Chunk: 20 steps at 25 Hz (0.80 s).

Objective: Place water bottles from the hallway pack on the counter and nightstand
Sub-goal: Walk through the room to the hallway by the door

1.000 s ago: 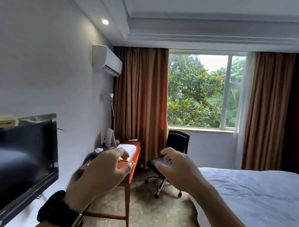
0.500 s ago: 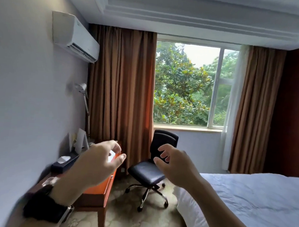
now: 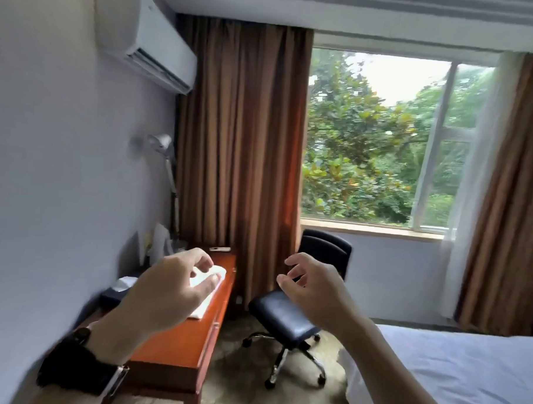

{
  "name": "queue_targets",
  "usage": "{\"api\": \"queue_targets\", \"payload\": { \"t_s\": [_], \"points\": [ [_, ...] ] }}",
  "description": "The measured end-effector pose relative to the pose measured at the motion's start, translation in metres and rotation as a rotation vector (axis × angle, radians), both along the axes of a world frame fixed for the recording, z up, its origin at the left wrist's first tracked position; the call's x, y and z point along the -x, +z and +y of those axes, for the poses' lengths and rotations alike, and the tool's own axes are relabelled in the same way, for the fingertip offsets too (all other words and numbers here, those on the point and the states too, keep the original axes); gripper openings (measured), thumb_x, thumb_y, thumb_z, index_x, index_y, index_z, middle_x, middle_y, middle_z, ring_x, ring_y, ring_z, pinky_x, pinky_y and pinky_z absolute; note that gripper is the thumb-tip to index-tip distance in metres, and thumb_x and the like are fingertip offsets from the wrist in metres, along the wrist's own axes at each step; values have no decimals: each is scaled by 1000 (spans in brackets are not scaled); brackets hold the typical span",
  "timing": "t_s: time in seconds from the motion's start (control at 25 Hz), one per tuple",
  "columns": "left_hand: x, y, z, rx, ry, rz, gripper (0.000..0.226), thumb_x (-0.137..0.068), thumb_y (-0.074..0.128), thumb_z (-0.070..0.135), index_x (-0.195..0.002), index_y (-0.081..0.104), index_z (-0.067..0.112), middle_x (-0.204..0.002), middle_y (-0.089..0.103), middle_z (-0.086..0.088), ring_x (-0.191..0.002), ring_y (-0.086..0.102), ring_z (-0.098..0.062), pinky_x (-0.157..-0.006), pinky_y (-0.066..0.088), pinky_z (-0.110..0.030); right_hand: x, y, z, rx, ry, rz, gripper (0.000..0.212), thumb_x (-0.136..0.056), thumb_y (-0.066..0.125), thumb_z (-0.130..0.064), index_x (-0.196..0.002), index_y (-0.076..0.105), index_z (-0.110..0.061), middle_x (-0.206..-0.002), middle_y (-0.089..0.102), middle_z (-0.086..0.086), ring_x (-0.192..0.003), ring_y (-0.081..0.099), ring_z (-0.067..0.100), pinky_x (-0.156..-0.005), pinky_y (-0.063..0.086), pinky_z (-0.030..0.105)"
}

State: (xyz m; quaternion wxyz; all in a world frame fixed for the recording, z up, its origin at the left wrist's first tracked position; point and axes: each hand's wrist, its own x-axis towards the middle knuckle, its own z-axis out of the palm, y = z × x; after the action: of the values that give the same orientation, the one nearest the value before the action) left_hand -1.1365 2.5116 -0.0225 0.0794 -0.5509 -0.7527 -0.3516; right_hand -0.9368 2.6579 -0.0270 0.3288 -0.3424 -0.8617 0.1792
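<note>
No water bottle, pack, counter or nightstand shows in this view. My left hand [image 3: 170, 286] is raised in front of me over the orange wooden desk [image 3: 173, 350], fingers loosely curled and apart, holding nothing. A dark watch sits on its wrist. My right hand [image 3: 313, 289] hovers at the same height in front of the office chair, fingers curled and spread, also holding nothing. The two hands are apart and touch nothing.
A folded white towel [image 3: 207, 294], a dark tissue box [image 3: 114, 293] and a remote lie on the desk along the left wall. A black swivel chair [image 3: 288, 312] stands beside it. The white bed [image 3: 453, 375] fills the lower right. Patterned carpet runs between.
The view has moved forward into the room; the wall television has left the frame and the desk and chair are nearer. Both hands stay raised, with the fingers a little more spread.
</note>
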Motion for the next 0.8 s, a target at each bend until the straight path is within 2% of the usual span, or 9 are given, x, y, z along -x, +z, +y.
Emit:
{"api": "queue_targets", "payload": {
  "t_s": [0.16, 0.32, 0.44, 0.52, 0.64, 0.8],
  "points": [
    [28, -5, -21, -2, 255, 10, 19, -85, 63, 44, -96, 65, 28, -88, 65, 14, -87, 64, -11, -78, 53, -31, 79, -2, 19, -29, 236, -10, 43, -82, 61, -48, -119, 63, -26, -98, 71, -8, -84, 66, 14, -82, 55, 35],
    [45, -7, -90, -35, 608, -3, 27, -82, 59, 49, -98, 64, 28, -98, 69, 15, -92, 64, -10, -82, 52, -32, 172, -1, -20, -84, 615, -20, 40, -82, 62, -48, -117, 62, -28, -101, 71, -8, -89, 68, 16, -82, 53, 37],
    [19, -22, -164, -25, 929, 30, 24, -85, 60, 45, -102, 63, 28, -98, 63, 19, -95, 60, -7, -86, 49, -31, 226, -9, -96, -153, 970, -65, 44, -84, 59, -51, -122, 57, -31, -106, 69, -10, -95, 65, 17, -83, 52, 36],
    [-17, -26, -224, 36, 1166, 42, 28, -87, 59, 45, -109, 61, 28, -107, 62, 19, -103, 57, -6, -87, 48, -28, 239, -8, -161, -204, 1193, -81, 47, -85, 58, -52, -127, 55, -30, -111, 69, -8, -99, 64, 18, -84, 50, 33],
    [-76, -16, -311, 111, 1477, 62, 37, -86, 58, 50, -116, 57, 28, -115, 60, 18, -110, 56, -8, -87, 48, -29, 232, 0, -249, -181, 1452, -51, 48, -87, 56, -51, -130, 53, -29, -117, 67, -8, -100, 61, 16, -84, 50, 31],
    [-170, -13, -399, 67, 1787, 49, 42, -84, 60, 52, -118, 56, 28, -117, 59, 18, -110, 57, -8, -84, 45, -26, 197, 6, -372, -218, 1765, -10, 51, -87, 57, -52, -132, 51, -29, -124, 63, -6, -103, 62, 15, -86, 51, 31]
  ]
}}
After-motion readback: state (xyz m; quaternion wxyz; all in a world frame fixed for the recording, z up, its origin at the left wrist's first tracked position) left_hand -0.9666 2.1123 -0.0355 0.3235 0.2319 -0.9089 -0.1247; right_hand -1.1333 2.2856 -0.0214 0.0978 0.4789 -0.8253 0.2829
